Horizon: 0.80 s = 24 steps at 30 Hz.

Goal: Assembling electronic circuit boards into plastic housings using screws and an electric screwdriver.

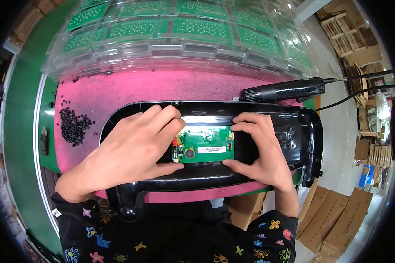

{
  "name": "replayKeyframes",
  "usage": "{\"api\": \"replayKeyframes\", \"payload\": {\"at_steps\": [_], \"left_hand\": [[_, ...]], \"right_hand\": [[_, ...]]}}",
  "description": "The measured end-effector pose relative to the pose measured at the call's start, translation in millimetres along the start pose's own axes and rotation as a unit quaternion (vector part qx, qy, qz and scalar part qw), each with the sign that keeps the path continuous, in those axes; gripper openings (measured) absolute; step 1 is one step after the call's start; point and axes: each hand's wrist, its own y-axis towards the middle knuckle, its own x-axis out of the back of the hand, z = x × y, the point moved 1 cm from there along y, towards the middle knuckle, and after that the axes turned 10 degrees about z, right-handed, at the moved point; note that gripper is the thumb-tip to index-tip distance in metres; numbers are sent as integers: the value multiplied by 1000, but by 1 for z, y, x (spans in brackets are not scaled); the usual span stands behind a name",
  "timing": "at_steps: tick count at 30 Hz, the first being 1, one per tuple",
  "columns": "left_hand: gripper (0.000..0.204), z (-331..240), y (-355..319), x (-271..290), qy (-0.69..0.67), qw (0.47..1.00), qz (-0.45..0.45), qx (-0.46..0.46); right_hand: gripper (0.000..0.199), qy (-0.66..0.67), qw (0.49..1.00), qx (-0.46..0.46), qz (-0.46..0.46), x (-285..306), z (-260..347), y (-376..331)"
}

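A green circuit board [206,142] with a white label and a small round black part lies in the recess of a glossy black plastic housing [162,183]. My left hand [142,140] grips the board's left end, thumb at the lower corner and fingers at the upper one. At the right end my right hand [261,149] pinches the board the same way, fingertips on the top edge and thumb at the bottom corner. The housing lies across a pink mat, its curved leg-like ends pointing toward me.
Clear plastic trays [180,44] of green circuit boards stand behind the pink mat [162,85]. A black electric screwdriver [285,90] with cables lies beyond the housing. Many small black screws [74,127] are heaped at left, near a small dark pointed tool [44,141]. Cardboard boxes [333,217] stand at lower right.
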Motion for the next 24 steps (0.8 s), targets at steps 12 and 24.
{"api": "replayKeyframes", "payload": {"at_steps": [12,24], "left_hand": [[59,1,-3,-1,16,1000,9,8],[50,16,-26,18,12,996,-84,-10]], "right_hand": [[60,-14,1000,-3,19,0,4,1],[81,-18,998,-60,32,5,18,-1]]}}
